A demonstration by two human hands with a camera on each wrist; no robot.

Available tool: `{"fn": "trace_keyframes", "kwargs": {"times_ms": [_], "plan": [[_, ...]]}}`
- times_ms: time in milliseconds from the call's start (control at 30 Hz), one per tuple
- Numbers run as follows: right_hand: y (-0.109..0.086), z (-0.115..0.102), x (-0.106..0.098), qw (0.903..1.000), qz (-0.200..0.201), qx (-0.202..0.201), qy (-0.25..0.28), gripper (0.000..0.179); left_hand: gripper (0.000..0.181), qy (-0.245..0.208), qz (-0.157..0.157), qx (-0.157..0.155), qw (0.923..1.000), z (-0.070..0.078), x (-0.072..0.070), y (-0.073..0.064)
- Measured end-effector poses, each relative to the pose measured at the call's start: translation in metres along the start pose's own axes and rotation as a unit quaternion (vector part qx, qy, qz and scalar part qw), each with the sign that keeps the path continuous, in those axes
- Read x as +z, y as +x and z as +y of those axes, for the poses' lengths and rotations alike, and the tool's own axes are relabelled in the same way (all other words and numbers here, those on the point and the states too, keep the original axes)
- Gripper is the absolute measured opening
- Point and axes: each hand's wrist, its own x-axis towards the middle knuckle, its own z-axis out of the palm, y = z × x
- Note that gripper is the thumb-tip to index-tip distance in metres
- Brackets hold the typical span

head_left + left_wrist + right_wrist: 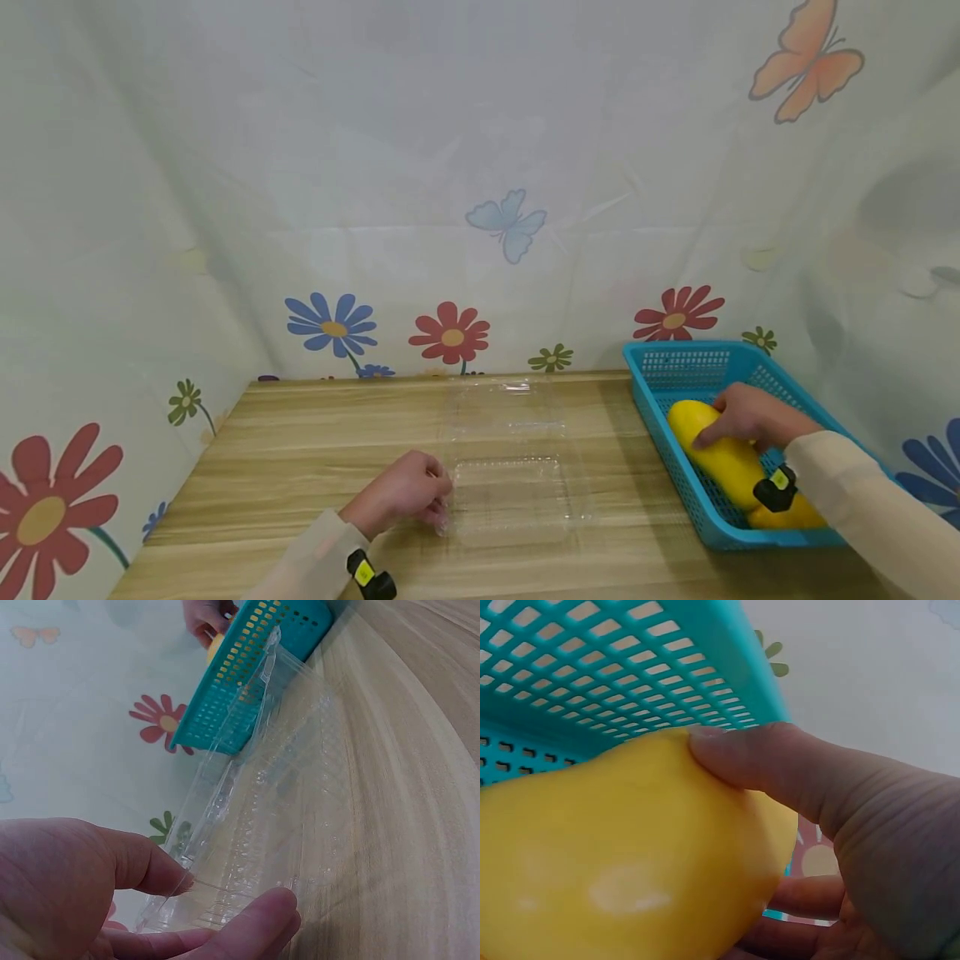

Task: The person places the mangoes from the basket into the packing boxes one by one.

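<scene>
My right hand (753, 417) grips the upper end of a long, smooth yellow fruit (716, 458), mango-like in shape, inside the blue basket (671, 467). In the right wrist view the thumb presses on top of the yellow fruit (630, 847) and the other fingers curl round its far side. A second yellow fruit (787, 514) lies at the basket's near end, partly behind the sleeve. Mid-table, an opened clear plastic clamshell box (513, 500) has its lid laid back toward the wall. My left hand (408, 487) pinches the box's left edge between thumb and fingers.
The basket has perforated walls and stands at the right of the wood-grain table (315, 442). A pale curtain (375, 167) printed with flowers and butterflies hangs behind the table and along its sides.
</scene>
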Motion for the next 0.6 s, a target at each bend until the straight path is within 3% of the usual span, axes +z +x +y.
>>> {"fn": "trace_keyframes", "kwargs": {"times_ms": [333, 600], "plan": [[-0.005, 0.0, -0.015, 0.9987, 0.027, -0.028, -0.032, 0.099, 0.019, 0.009, -0.005, 0.005, 0.9999, 0.001, -0.001, 0.0], [-0.006, -0.006, -0.023, 0.9948, 0.054, -0.052, -0.069, 0.098, 0.018, 0.006, 0.003, 0.007, 0.9999, 0.001, -0.001, -0.001]]}}
